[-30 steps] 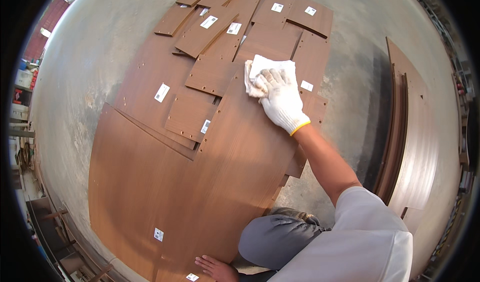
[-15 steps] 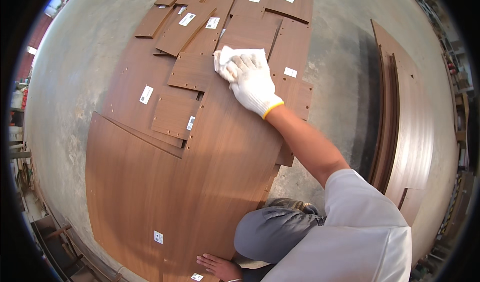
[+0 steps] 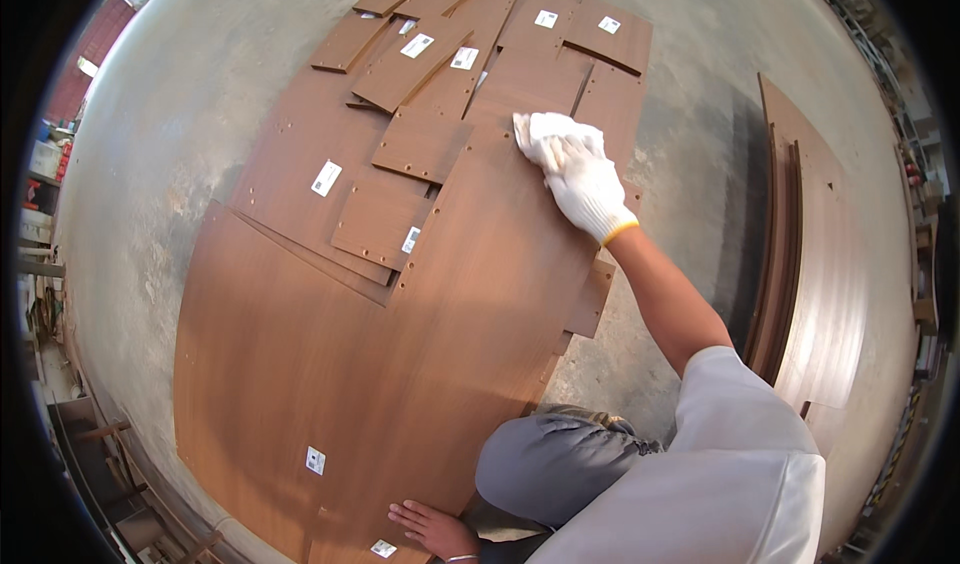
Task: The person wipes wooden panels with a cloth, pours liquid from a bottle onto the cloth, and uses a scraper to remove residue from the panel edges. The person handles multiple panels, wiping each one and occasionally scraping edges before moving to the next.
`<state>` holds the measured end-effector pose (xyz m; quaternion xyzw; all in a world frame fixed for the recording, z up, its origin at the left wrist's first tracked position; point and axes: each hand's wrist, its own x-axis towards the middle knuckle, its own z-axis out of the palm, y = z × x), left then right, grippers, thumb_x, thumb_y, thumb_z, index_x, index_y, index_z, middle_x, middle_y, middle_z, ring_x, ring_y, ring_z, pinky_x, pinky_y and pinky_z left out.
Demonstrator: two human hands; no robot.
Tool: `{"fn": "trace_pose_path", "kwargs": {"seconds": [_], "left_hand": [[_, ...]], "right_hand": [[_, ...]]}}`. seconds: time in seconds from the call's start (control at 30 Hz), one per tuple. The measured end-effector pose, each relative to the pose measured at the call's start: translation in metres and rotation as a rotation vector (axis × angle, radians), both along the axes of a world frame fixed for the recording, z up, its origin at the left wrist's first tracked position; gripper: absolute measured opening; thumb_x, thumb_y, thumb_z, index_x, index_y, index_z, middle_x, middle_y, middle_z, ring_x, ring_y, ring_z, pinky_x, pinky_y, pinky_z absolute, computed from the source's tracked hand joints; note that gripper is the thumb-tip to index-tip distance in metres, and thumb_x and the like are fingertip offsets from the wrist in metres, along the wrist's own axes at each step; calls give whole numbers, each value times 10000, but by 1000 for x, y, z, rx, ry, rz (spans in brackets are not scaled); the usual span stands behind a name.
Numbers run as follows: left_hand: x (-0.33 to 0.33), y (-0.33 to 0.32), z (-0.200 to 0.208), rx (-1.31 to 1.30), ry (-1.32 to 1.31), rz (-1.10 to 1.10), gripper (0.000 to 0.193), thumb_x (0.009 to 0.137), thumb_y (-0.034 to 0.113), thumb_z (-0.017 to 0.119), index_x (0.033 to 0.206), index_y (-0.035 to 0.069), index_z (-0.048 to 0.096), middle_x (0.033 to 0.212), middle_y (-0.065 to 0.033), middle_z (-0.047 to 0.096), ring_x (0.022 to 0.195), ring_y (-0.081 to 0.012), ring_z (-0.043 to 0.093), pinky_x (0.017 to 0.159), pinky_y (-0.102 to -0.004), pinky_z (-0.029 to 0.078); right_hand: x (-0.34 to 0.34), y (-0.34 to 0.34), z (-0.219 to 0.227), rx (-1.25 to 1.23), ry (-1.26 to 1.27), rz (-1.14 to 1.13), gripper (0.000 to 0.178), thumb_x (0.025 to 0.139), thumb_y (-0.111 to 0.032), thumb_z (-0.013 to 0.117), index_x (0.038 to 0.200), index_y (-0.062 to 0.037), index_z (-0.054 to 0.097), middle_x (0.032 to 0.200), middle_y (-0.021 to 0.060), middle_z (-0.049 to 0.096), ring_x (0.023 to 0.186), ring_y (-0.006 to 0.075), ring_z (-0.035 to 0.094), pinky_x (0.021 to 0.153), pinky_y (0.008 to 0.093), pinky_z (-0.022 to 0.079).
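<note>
My right hand (image 3: 583, 186), in a white knitted glove with a yellow cuff, presses a folded white cloth (image 3: 562, 127) onto the far end of a long brown wood-grain panel (image 3: 470, 254). Its fingers lie over the cloth. Bare and with fingers outstretched, my left hand (image 3: 432, 527) rests flat on the near part of the panels, beside a small white label (image 3: 384, 548). Another brown panel (image 3: 265, 334) lies to the left, bearing a white label (image 3: 315, 460).
Several smaller drilled boards (image 3: 425, 144) with white stickers lie overlapped beyond the long panel. More brown panels (image 3: 825, 264) stand on edge at the right on the grey concrete floor (image 3: 690, 164). My bent knee (image 3: 560, 464) is close to the panel's right edge.
The gloved right hand and cloth have moved right across the panel's far end. My view has shifted slightly, while the left hand stays flat in about the same place.
</note>
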<state>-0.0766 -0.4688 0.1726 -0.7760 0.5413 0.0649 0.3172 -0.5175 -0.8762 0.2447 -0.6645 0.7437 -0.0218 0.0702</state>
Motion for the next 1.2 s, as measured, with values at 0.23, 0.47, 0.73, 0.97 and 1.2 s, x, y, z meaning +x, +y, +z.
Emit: {"fn": "trace_pose_path", "kwargs": {"seconds": [0.23, 0.47, 0.73, 0.97, 1.2], "left_hand": [[-19, -18, 20, 46, -6, 49, 694, 1032, 94, 433, 1599, -115, 91, 1707, -300, 48, 1584, -472, 89, 1198, -539, 328], [-17, -12, 11, 38, -106, -35, 645, 1039, 67, 388, 1598, -114, 122, 1711, -286, 75, 1591, -441, 108, 1200, -489, 340], [-17, -18, 15, 26, -45, -23, 654, 1037, 62, 387, 1612, -87, 112, 1718, -267, 61, 1590, -439, 107, 1140, -498, 422], [-3, -7, 10, 0, -17, 12, 682, 1023, 32, 413, 1612, -86, 90, 1718, -266, 46, 1589, -444, 101, 1131, -516, 435], [-8, -13, 7, -11, 10, -17, 732, 1001, 21, 475, 1613, -83, 86, 1716, -272, 41, 1589, -441, 97, 1120, -525, 441]], "right_hand": [[-29, 57, -35, -226, 9, -75, 526, 852, -231, 676, 1353, -83, 607, 1494, 152, 530, 1441, 367, 408, 1233, 495, 264], [-12, 23, -42, -327, 62, -24, 442, 866, -242, 653, 1268, -61, 618, 1412, 136, 581, 1363, 345, 458, 1171, 490, 304], [34, -75, -52, -321, 23, 28, 465, 938, -365, 573, 1324, -114, 639, 1421, 77, 604, 1355, 253, 506, 1179, 437, 308], [-37, 51, -39, -186, 80, -29, 559, 933, -343, 621, 1443, -117, 571, 1507, 96, 539, 1457, 261, 412, 1234, 437, 247], [2, -19, -45, -226, -5, -71, 550, 922, -370, 626, 1379, -65, 605, 1452, 113, 574, 1417, 264, 448, 1215, 450, 264]]}}
